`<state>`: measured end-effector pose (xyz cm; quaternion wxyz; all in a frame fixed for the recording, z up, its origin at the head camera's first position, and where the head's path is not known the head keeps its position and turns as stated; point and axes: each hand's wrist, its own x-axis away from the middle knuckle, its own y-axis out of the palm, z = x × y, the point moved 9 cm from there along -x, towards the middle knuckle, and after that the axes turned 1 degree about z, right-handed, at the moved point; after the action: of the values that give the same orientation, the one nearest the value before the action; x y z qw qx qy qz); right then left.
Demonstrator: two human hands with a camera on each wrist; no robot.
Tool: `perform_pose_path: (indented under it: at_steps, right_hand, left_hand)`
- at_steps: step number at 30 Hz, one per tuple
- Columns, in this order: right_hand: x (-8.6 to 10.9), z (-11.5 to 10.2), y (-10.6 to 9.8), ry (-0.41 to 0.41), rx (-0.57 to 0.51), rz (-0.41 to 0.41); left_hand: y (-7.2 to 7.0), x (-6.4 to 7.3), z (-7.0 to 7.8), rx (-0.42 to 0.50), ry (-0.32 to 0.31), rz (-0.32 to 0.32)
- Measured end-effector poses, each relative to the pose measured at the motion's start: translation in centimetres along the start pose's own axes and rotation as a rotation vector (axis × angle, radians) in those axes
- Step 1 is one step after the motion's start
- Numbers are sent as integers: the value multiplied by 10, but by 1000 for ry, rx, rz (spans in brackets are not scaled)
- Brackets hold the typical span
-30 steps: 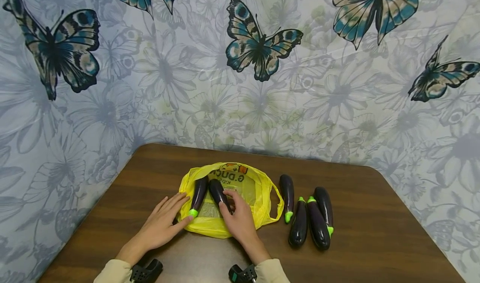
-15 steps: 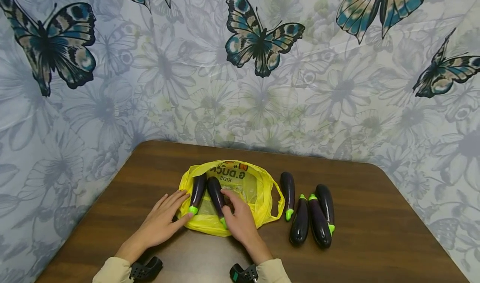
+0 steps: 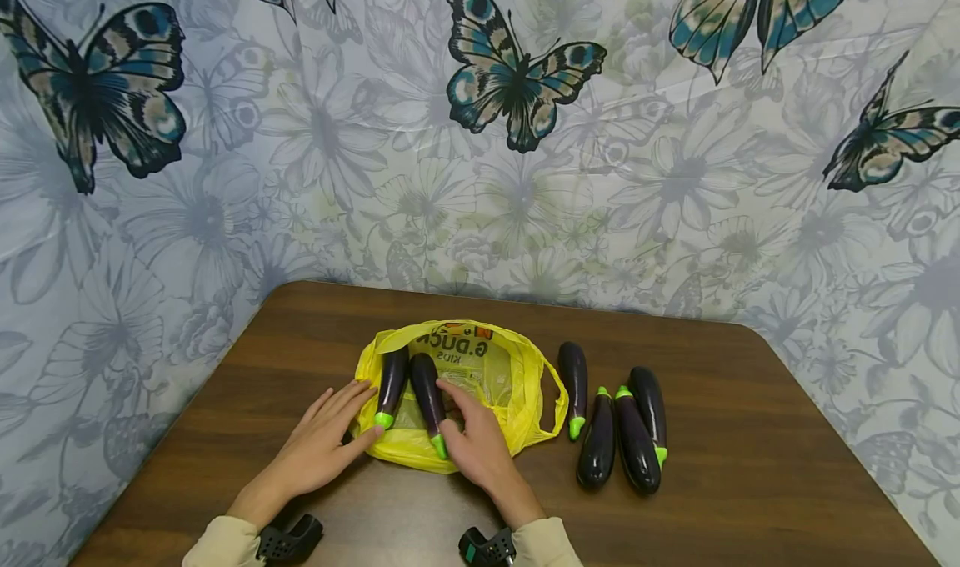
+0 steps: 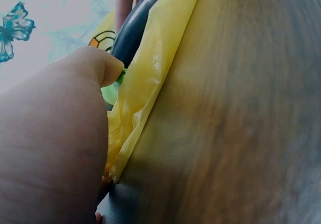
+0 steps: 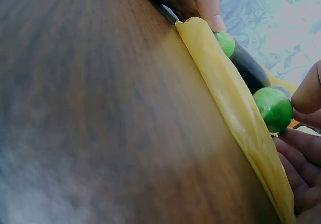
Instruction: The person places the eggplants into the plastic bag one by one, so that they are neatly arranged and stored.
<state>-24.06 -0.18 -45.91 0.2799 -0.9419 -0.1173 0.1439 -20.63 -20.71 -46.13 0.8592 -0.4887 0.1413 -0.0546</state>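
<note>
A yellow plastic bag (image 3: 525,383) lies on its side, mouth toward me, with two dark purple eggplants inside. The left eggplant (image 3: 393,379) and the right eggplant (image 3: 426,392) have their green stem ends at the front rim. My left hand (image 3: 318,446) rests against the bag's left side, fingers extended. Its thumb lies at the left eggplant's green end (image 4: 110,92). My right hand (image 3: 480,442) reaches into the mouth, its thumb and index fingertips along the right side of the right eggplant. The right wrist view shows those fingers beside its green end (image 5: 273,108).
Several more eggplants (image 3: 598,442) lie on the brown wooden table (image 3: 750,467) to the right of the bag, one of them close to the bag's handle (image 3: 558,404). A butterfly-patterned wall covering (image 3: 637,217) stands behind the table's far edge.
The right eggplant has shifted slightly left, and its green end now shows. My right hand's fingers have moved from around it to its right side. The left hand stays at the bag.
</note>
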Motion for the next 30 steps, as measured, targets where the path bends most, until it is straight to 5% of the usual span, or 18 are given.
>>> perform_pose_path:
  at_steps: [30]
  right_hand:
    - [4,-11,5,-122,71,-70]
  left_hand:
    - [3,-2,-3,11,11,1]
